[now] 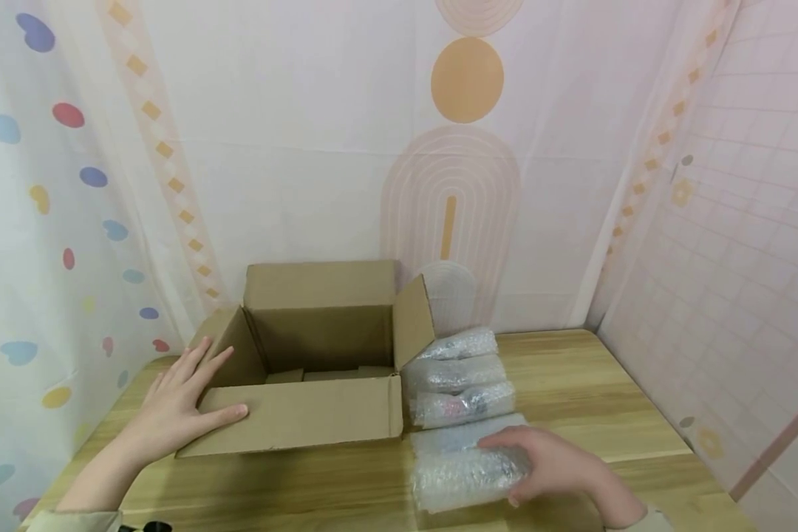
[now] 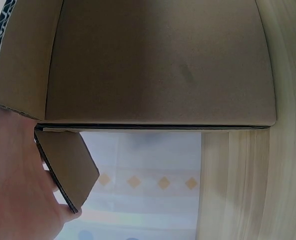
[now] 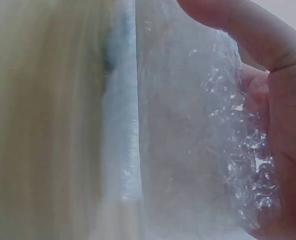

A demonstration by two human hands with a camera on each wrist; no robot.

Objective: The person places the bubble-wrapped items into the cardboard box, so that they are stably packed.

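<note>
A: Where is the left hand [image 1: 173, 410]?
B: Flat, fingers straight, on the open cardboard box [image 1: 319, 369] at its 9 o'clock flap.
A: The right hand [image 1: 552, 465]?
B: Curled round a bubble-wrapped bundle [image 1: 468, 473] near the desk [image 1: 605, 399] front edge; bare desk at 3 o'clock.

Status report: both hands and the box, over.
Left hand flat on open cardboard box. Right hand grips nearest bubble-wrapped bundle on table. Three more bundles lie beside box.

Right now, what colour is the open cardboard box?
Plain brown, unprinted open cardboard box; the head view shows it best, left hand resting on its flap.
</note>
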